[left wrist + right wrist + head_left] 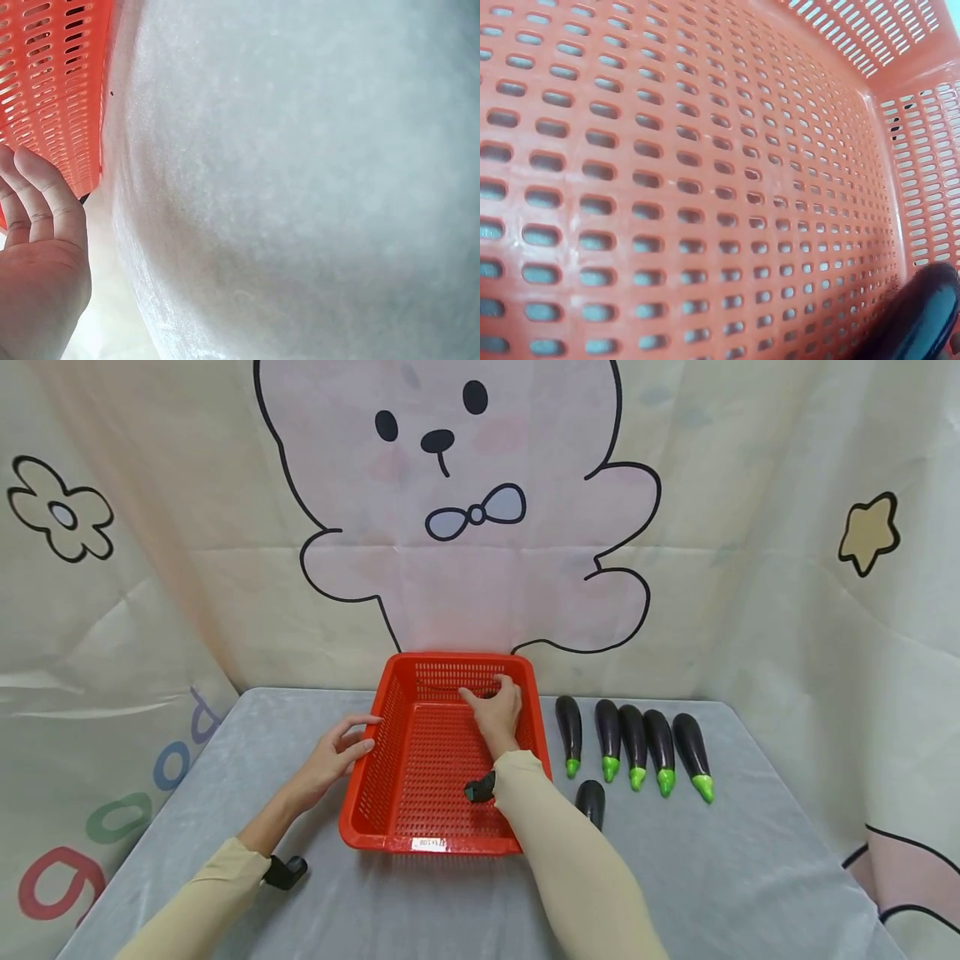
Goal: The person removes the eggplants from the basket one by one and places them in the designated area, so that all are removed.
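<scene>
My right hand (pixel 498 710) is inside the red plastic basket (pixel 402 845), near its back right, thumb and fingers spread apart. A dark eggplant (pixel 919 319) lies beside the basket wall in the right wrist view; only a small dark patch shows between thumb and fingers in the head view. No thumb is seen pressing on its visible side. On the basket's left side, my left hand (pixel 334 758) touches the rim with extended fingers. The left wrist view shows that hand (pixel 45 270) with fingers nearly straight against the slotted side.
Several eggplants with green stems, among them one at the far right (pixel 688 747), lie in a row right of the basket. Another eggplant (pixel 591 802) is partly hidden by my right sleeve. A grey cloth covers the table (pixel 720 877); a printed curtain (pixel 480 602) hangs behind.
</scene>
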Available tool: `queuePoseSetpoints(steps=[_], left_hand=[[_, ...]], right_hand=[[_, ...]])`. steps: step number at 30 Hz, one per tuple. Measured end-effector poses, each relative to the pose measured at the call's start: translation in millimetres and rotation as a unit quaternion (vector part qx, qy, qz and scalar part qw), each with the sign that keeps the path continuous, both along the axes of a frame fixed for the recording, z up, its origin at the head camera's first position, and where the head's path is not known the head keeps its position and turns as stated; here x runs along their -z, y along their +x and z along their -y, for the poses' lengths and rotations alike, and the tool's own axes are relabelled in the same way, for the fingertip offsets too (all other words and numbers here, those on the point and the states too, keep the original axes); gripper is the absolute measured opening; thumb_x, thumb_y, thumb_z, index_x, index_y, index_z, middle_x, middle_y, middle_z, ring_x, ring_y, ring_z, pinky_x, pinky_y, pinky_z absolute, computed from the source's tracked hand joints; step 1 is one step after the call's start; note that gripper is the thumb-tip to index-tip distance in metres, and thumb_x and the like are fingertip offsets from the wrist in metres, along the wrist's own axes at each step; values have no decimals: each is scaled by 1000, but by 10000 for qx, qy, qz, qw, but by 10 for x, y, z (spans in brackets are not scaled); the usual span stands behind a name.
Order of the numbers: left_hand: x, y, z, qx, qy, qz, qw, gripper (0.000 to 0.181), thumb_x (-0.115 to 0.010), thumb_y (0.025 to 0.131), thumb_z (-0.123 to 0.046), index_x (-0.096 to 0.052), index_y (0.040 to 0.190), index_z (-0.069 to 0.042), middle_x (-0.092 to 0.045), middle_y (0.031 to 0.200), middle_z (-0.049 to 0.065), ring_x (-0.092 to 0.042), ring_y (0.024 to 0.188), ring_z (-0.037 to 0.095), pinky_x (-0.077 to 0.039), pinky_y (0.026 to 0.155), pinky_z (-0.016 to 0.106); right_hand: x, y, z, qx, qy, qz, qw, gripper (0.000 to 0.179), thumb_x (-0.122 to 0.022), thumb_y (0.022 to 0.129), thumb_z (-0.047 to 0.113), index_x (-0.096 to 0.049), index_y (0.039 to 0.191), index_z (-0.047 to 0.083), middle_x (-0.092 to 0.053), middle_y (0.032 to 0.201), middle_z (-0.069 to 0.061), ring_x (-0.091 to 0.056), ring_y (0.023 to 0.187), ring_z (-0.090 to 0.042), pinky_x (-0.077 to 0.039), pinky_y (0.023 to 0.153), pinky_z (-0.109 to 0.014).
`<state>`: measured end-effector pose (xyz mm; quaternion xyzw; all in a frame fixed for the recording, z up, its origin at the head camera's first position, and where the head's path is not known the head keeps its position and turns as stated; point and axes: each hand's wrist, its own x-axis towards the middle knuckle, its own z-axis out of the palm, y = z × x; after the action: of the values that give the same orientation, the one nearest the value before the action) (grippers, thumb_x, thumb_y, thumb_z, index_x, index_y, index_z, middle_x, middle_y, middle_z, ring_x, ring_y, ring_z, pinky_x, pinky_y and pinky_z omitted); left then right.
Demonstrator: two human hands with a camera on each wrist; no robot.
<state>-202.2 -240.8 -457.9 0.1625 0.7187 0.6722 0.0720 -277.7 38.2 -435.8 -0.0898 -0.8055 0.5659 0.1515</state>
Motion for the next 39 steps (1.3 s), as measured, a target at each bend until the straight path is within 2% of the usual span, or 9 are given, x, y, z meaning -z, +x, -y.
queuePoseSetpoints(steps=[3,8,14,19,24,31,39], left_hand=[[0,-3,4,-1,15,-20,10000,44,-59,104,-14,-46,145,-9,-52,132,30,-66,101,34,-60,76,52],[10,5,8,-2,-20,12,10000,44,-59,104,-15,-46,145,-9,-52,134,30,-66,102,33,-60,76,51],[9,29,4,9,10,45,10000,44,-59,104,-14,-45,145,-8,-52,133,30,-66,101,33,-60,76,51],[-4,31,-4,10,40,26,10000,44,-59,104,-15,-45,145,-9,-52,133,30,-66,101,33,-60,76,52],[-2,21,0,14,-6,-5,10000,44,-59,104,-16,-45,145,-9,-52,134,30,-65,103,35,-60,77,52],[-6,23,4,32,6,2,10000,43,-58,105,-15,-45,145,-9,-51,135,30,-66,104,34,-59,78,52],[-14,14,-6,25,10,16,10000,44,-59,105,-15,-45,145,-8,-51,135,30,-66,104,34,-59,77,53]], right_hand=[[-4,1,-3,-39,-45,50,10000,70,-86,85,25,-50,140,1,-49,136,-21,-48,120,-33,-41,107,-47],[16,28,-14,-63,75,399,9992,74,-87,83,24,-49,141,1,-51,135,-21,-48,122,-34,-41,108,-48],[81,84,-26,-187,231,643,9975,73,-91,78,21,-55,139,2,-57,134,-17,-53,120,-34,-45,104,-48],[105,114,-2,-451,396,824,9948,63,-91,78,25,-64,130,2,-64,122,-16,-60,109,-35,-52,93,-49],[128,94,15,-448,411,933,9938,46,-90,79,25,-73,115,4,-67,110,-15,-62,99,-34,-54,85,-47],[139,57,-1,-499,-211,701,9961,41,-89,79,22,-75,113,3,-68,108,-12,-62,100,-31,-55,86,-46],[90,16,-12,-634,-812,588,9929,41,-88,82,24,-74,115,4,-68,107,-11,-62,98,-29,-56,85,-42]])
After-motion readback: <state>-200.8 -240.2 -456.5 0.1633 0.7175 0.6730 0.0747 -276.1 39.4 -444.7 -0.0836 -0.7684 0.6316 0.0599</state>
